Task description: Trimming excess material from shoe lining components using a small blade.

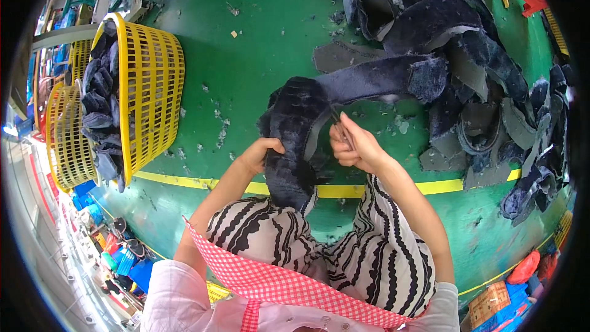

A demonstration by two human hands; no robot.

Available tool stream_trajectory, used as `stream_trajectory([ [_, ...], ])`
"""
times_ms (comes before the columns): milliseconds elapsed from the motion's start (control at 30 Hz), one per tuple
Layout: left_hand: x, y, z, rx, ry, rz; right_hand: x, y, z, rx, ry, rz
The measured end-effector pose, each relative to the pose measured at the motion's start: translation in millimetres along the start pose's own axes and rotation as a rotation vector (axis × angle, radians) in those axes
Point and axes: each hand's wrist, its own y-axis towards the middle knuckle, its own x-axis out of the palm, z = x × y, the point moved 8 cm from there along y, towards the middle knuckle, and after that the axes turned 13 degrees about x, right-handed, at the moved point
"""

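The left hand has its grip pinching the left edge of a navy plush strip by the striped trousers; the right hand is closed round a slim tool, tip near the strip, more plush pieces heaped rightward on the green floor

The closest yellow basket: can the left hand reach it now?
Probably, with a lean: just scrap-strewn green floor lies before the yellow basket, but the left hand is holding dark fuzzy material.
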Motion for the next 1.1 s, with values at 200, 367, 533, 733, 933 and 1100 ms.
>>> stream_trajectory([
  [200, -11.9, 0.5, -4.8, -0.003, 0.005, 0.006, 18.5, -13.1, -14.8, -0.089, 0.07, -0.17],
  [367, -28.7, 5.4, -10.1, 0.019, -0.004, -0.022, 16.0, -11.3, 0.5, 0.001, 0.062, -0.115],
  [533, -24.5, 3.4, -11.9, -0.017, -0.005, -0.085, 21.9, -5.2, 3.0, 0.006, 0.093, -0.131],
  [733, -16.9, -0.6, -6.1, -0.015, 0.017, -0.077, 18.4, -0.1, -9.1, -0.13, 0.248, -0.143],
  [933, -35.2, -0.5, -6.3, 0.047, 0.023, 0.061, -38.4, -39.9, -29.7, -0.474, 0.111, 0.411],
  [1100, -65.0, 12.6, 36.2, 0.27, -0.095, 0.283, -127.0, -79.9, -48.4, -0.595, -0.314, 1.25],
])
